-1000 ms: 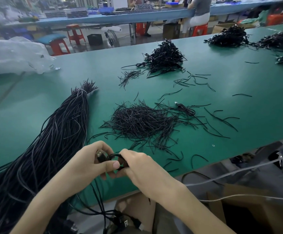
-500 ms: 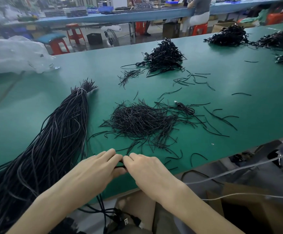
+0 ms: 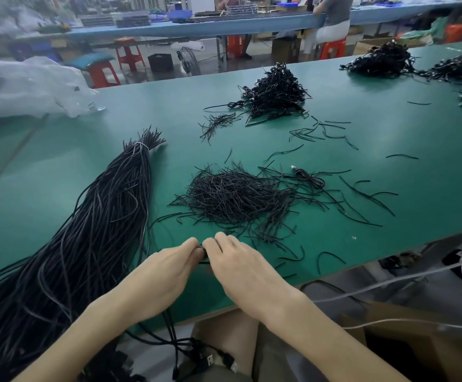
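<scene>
Black, thin cable [image 3: 203, 262] is pinched right where the two hands meet, at the near edge of the green surface [image 3: 59, 175], and only a sliver shows between the fingertips. This looks like cinching a small coil with a tie. To do it well, hold the loops tight together, keep both thumbs close, and twist snugly so nothing springs loose.

The left hand [image 3: 163, 277] has its knuckles up and its fingers curled in, tips closed on the cable. The right hand [image 3: 246, 271] does the same from the other side, and its fingertips touch the left's. Is a tie already round the coil? Can't tell, the fingers hide it.

Below the wrists, more cable hangs off the edge toward the lap, and a black USB plug [image 3: 210, 360] dangles there. Just beyond the hands lies the loose pile of short black wire ties [image 3: 235, 194], with one coiled black cable with a silver plug [image 3: 308, 179] at its right edge. To the left runs the long bundle of black cables [image 3: 86, 244]. Well back sits the heap of coiled black cables [image 3: 275, 92].
</scene>
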Action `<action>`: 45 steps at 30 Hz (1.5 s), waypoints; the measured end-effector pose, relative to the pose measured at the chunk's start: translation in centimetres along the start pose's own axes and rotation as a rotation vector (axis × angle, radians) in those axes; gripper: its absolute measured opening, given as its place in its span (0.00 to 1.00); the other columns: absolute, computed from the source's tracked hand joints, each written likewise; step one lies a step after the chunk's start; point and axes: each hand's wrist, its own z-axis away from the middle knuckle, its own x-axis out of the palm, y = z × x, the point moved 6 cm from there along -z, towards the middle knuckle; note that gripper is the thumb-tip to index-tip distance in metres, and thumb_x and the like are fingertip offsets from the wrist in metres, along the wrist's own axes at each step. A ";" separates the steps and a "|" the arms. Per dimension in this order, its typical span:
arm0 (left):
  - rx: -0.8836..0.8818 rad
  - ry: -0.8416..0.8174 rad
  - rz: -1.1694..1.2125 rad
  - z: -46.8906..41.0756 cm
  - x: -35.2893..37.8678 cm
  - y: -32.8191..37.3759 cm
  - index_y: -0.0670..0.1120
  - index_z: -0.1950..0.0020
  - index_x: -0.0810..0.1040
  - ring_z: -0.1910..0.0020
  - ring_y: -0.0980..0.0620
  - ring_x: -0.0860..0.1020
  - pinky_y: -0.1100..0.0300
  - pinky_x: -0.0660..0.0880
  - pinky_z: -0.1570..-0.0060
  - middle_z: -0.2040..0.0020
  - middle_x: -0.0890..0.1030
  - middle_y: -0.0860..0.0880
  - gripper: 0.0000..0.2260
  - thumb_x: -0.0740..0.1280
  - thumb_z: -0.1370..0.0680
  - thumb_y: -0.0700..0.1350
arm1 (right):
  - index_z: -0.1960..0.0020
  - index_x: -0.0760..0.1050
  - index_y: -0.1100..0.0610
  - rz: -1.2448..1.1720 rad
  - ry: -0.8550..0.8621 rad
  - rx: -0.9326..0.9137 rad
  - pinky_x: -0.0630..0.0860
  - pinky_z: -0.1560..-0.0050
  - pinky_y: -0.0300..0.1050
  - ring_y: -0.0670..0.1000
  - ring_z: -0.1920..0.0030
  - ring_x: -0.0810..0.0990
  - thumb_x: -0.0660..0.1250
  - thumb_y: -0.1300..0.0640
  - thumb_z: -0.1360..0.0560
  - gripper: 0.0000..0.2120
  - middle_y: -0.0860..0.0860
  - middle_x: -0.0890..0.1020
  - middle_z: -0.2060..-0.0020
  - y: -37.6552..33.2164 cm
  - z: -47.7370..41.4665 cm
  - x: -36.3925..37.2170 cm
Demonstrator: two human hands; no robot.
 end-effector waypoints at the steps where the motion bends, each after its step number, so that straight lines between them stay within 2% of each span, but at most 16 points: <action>1: -0.027 0.008 0.069 -0.1 -0.1 -0.2 0.53 0.56 0.64 0.69 0.52 0.69 0.52 0.69 0.64 0.66 0.73 0.51 0.16 0.49 0.16 0.60 | 0.39 0.68 0.59 0.043 0.003 -0.004 0.74 0.54 0.45 0.52 0.52 0.74 0.66 0.72 0.29 0.21 0.53 0.73 0.49 0.0 0.1 0.0; 4: -0.056 -0.021 0.203 -0.2 0.0 -0.4 0.47 0.58 0.67 0.68 0.55 0.66 0.52 0.67 0.62 0.67 0.69 0.55 0.17 0.54 0.14 0.56 | 0.47 0.72 0.57 0.105 0.013 -0.020 0.76 0.58 0.43 0.51 0.57 0.76 0.68 0.71 0.32 0.17 0.52 0.76 0.55 0.2 0.1 -0.2; 8: -0.048 -0.259 0.378 -0.3 0.8 0.2 0.45 0.60 0.68 0.70 0.52 0.66 0.54 0.68 0.64 0.70 0.70 0.53 0.19 0.54 0.12 0.51 | 0.47 0.71 0.56 0.136 0.015 -0.111 0.76 0.54 0.45 0.52 0.54 0.77 0.63 0.71 0.30 0.16 0.52 0.76 0.52 0.4 0.0 0.1; 10: -0.025 -0.358 0.514 -0.1 0.7 0.7 0.45 0.59 0.69 0.72 0.49 0.66 0.54 0.69 0.68 0.70 0.70 0.52 0.19 0.52 0.12 0.51 | 0.49 0.73 0.56 0.154 0.037 -0.121 0.76 0.56 0.44 0.52 0.55 0.77 0.58 0.71 0.30 0.15 0.51 0.77 0.54 0.5 0.0 -0.2; 12: -0.046 -0.422 0.614 0.1 0.6 0.7 0.45 0.57 0.69 0.74 0.50 0.60 0.57 0.66 0.75 0.68 0.68 0.51 0.19 0.51 0.13 0.55 | 0.52 0.74 0.56 0.139 0.084 -0.125 0.77 0.58 0.44 0.52 0.58 0.77 0.50 0.69 0.30 0.17 0.51 0.77 0.58 0.4 -0.1 -0.6; 14: -0.070 -0.435 0.630 0.0 0.6 0.4 0.46 0.56 0.68 0.74 0.51 0.57 0.61 0.62 0.78 0.67 0.66 0.51 0.19 0.51 0.13 0.58 | 0.53 0.75 0.56 0.137 0.151 -0.131 0.77 0.59 0.45 0.52 0.59 0.77 0.50 0.69 0.30 0.17 0.51 0.77 0.59 0.7 -0.5 -0.8; 17: -0.158 -0.292 0.642 -0.9 0.9 -0.1 0.47 0.57 0.66 0.75 0.53 0.55 0.65 0.56 0.80 0.69 0.62 0.52 0.19 0.51 0.13 0.56 | 0.48 0.77 0.56 0.103 0.206 -0.118 0.76 0.53 0.47 0.53 0.54 0.78 0.67 0.67 0.24 0.09 0.50 0.78 0.55 1.8 -1.5 -0.6; 19: -0.187 -0.100 0.611 -2.0 0.7 -0.5 0.44 0.58 0.65 0.77 0.54 0.57 0.66 0.55 0.81 0.72 0.63 0.54 0.18 0.52 0.12 0.50 | 0.36 0.75 0.57 0.119 0.199 -0.006 0.75 0.47 0.47 0.54 0.47 0.77 0.74 0.65 0.26 0.20 0.50 0.79 0.48 3.4 -2.5 -0.3; 21: -0.210 0.039 0.621 -3.2 0.2 -1.1 0.42 0.58 0.65 0.78 0.55 0.57 0.66 0.55 0.81 0.72 0.64 0.53 0.16 0.52 0.12 0.46 | 0.28 0.69 0.59 0.103 0.238 0.175 0.71 0.40 0.48 0.55 0.41 0.74 0.75 0.62 0.25 0.28 0.52 0.77 0.40 5.7 -3.5 -0.7; 25: -0.277 0.182 0.786 -4.9 -0.3 -2.5 0.45 0.57 0.66 0.79 0.54 0.56 0.67 0.54 0.80 0.71 0.66 0.52 0.15 0.51 0.13 0.48 | 0.35 0.72 0.58 -0.174 0.393 0.573 0.68 0.39 0.48 0.55 0.39 0.70 0.71 0.53 0.21 0.18 0.54 0.74 0.40 10.6 -4.7 -1.3; 27: -0.284 0.205 0.803 -5.3 0.3 -2.4 0.45 0.57 0.66 0.78 0.53 0.56 0.65 0.54 0.79 0.71 0.66 0.52 0.15 0.50 0.13 0.48 | 0.37 0.73 0.57 -0.261 0.347 0.695 0.67 0.39 0.48 0.55 0.39 0.70 0.69 0.51 0.20 0.16 0.54 0.75 0.40 12.0 -5.4 -0.2; 30: -0.295 0.225 0.788 -5.6 1.3 -2.3 0.45 0.59 0.65 0.79 0.54 0.56 0.65 0.54 0.80 0.72 0.65 0.53 0.17 0.50 0.13 0.48 | 0.38 0.75 0.56 -0.198 0.232 0.724 0.67 0.37 0.49 0.56 0.37 0.69 0.67 0.48 0.19 0.14 0.55 0.76 0.40 12.2 -6.0 1.3; 36: -0.296 0.212 0.804 -5.8 1.6 -2.6 0.45 0.58 0.65 0.79 0.55 0.57 0.66 0.54 0.80 0.72 0.65 0.54 0.17 0.50 0.12 0.50 | 0.41 0.78 0.56 -0.012 0.266 0.646 0.68 0.37 0.49 0.55 0.39 0.73 0.62 0.54 0.16 0.09 0.53 0.79 0.42 11.9 -5.9 0.7; 41: -0.290 0.193 0.793 -5.9 2.0 -2.8 0.46 0.57 0.65 0.78 0.54 0.56 0.66 0.54 0.80 0.72 0.65 0.54 0.17 0.50 0.12 0.51 | 0.44 0.79 0.56 -0.011 0.312 0.629 0.70 0.39 0.48 0.54 0.42 0.74 0.62 0.59 0.17 0.08 0.52 0.81 0.45 12.1 -5.5 -0.4; 45: -0.290 0.195 0.771 -5.9 2.0 -3.0 0.46 0.57 0.65 0.77 0.54 0.56 0.65 0.54 0.80 0.72 0.65 0.54 0.17 0.50 0.12 0.52 | 0.44 0.78 0.57 0.005 0.368 0.605 0.71 0.39 0.49 0.54 0.44 0.76 0.61 0.58 0.16 0.08 0.53 0.81 0.47 12.2 -4.8 -1.5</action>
